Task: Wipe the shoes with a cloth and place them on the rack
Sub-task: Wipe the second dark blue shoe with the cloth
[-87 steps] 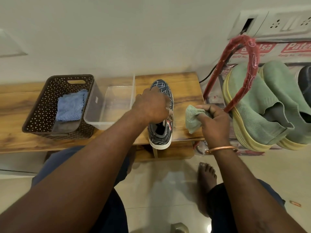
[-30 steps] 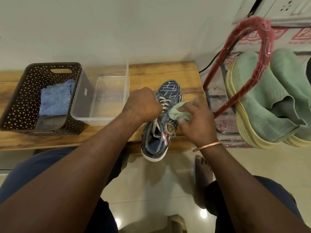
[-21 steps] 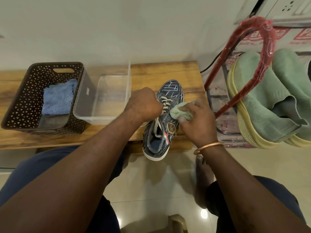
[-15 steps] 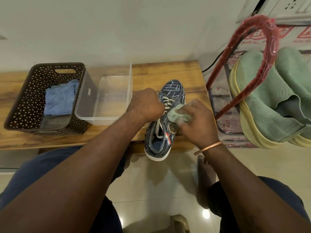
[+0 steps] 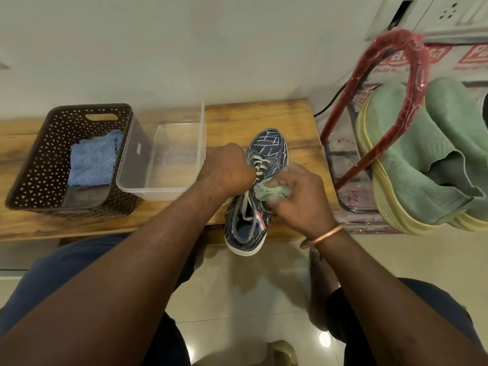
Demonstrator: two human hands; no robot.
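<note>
Wooden bench | left hand grips shoe | right hand clutches cloth against it

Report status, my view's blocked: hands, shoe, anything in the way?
Left hand grips navy shoe on bench. Right hand presses green cloth to its side. Shoe not yet on rack; path looks clear.

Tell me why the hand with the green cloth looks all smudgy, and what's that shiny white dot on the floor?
Head view, middle: the right hand and crumpled pale-green cloth are smeared, probably by quick wiping, while the navy patterned lace-up shoe looks sharp. Head view, bottom: the white dot is likely lamp glare on the glossy cream floor tiles.
</note>
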